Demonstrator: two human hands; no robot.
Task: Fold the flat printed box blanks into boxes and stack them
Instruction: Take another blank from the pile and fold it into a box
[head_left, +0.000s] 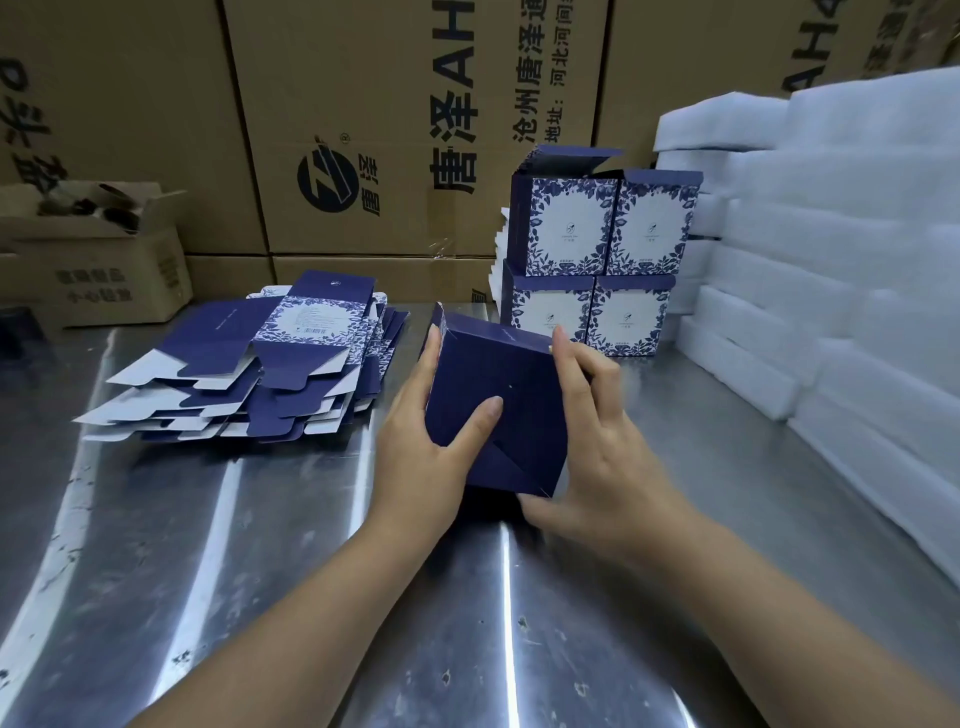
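A dark blue box (498, 384) is held over the steel table, its folded bottom face turned up toward me. My left hand (421, 441) grips its left side, the thumb pressing on the bottom flaps. My right hand (592, 436) holds the right side, fingers along the far edge and thumb under the near corner. To the left lies a pile of flat blue-and-white printed blanks (270, 358). Behind the box stand several folded boxes (592, 260) stacked in two layers, top flaps open.
The steel table (260, 571) is shiny and scuffed. White foam blocks (831, 249) are stacked along the right side. Large brown cartons (363, 130) form a wall at the back, and a small open carton (93, 254) sits at the far left.
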